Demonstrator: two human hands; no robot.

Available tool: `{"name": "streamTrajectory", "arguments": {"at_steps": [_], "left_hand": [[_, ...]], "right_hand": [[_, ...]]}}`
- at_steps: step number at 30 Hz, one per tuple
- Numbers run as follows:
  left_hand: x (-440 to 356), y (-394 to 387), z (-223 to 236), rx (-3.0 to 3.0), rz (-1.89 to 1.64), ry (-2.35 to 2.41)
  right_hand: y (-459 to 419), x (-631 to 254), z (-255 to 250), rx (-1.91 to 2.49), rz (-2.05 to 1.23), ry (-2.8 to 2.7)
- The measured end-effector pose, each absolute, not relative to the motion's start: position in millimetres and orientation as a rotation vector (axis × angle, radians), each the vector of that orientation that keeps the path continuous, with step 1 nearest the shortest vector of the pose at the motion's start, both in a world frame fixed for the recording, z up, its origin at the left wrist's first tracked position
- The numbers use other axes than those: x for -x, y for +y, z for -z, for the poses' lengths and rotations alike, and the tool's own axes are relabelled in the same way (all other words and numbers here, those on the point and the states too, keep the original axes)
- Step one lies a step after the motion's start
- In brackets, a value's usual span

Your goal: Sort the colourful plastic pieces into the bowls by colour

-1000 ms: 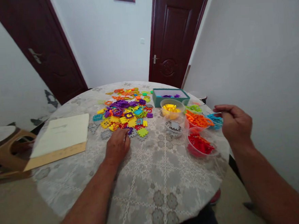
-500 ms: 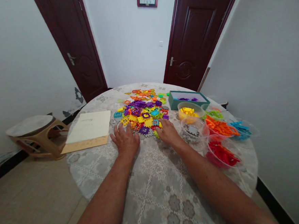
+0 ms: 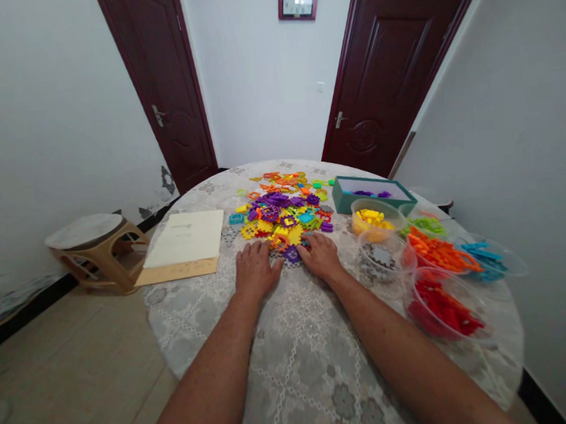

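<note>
So my left hand (image 3: pixel 256 269) is spread loose at the near edge of the pile (image 3: pixel 283 217), right hand (image 3: pixel 321 256) there too, can't tell if it's gripping. Purple gear (image 3: pixel 292 255) sits between them.

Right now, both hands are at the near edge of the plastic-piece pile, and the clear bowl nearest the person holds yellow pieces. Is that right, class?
No: the head view shows that clear bowl holding red pieces, not yellow. The left hand and right hand are at the near edge of the pile.
</note>
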State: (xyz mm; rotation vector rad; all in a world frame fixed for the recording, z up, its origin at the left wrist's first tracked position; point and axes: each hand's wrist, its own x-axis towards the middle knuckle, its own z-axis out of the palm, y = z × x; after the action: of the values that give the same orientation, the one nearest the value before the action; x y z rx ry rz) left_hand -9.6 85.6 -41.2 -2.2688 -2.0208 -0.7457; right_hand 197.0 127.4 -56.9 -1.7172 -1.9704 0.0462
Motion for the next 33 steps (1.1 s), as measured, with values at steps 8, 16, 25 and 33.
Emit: {"name": "streamTrajectory", "arguments": {"at_steps": [8,16,25,33], "left_hand": [[12,83,40,2.566,0.793,-1.709],[20,71,24,2.801,0.756,-1.596],[12,68,15,2.709,0.925,-1.712],[3,63,17,2.902,0.642,-1.557]], "right_hand": [[101,-217,57,1.511,-0.206,-1.996],[47,-239,52,1.363,-0.399,-1.963],[50,-252,48,1.418,-0.652,-1.582],[52,-250,53,1.353,-0.669,-1.579]]}}
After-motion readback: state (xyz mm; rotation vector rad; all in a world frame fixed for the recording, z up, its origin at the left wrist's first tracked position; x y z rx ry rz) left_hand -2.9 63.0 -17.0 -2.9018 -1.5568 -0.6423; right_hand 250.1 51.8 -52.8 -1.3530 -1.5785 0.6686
